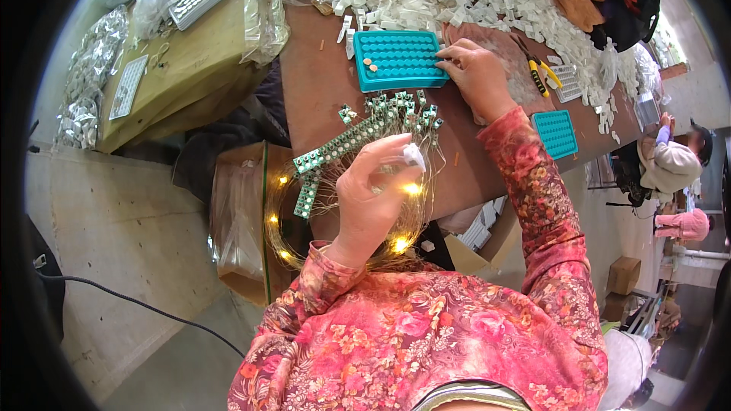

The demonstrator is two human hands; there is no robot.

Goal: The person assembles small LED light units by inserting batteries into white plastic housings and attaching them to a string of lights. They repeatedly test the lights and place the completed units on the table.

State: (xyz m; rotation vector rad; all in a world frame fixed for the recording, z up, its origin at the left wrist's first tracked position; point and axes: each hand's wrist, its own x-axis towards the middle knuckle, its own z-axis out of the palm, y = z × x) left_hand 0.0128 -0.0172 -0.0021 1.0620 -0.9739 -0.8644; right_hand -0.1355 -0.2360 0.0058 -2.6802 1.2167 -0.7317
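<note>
Mid-frame, the left hand is pinching a small white plastic bit, likely light, best held by its edges; I can't tell if the right hand, above, is.

Brown worktable bears a crowded spread | teal tray sits toward the far side | green circuit boards cluster just before it | white plastic pieces blanket the far end | yellow-handled pliers and smaller teal mold lie at right
</note>
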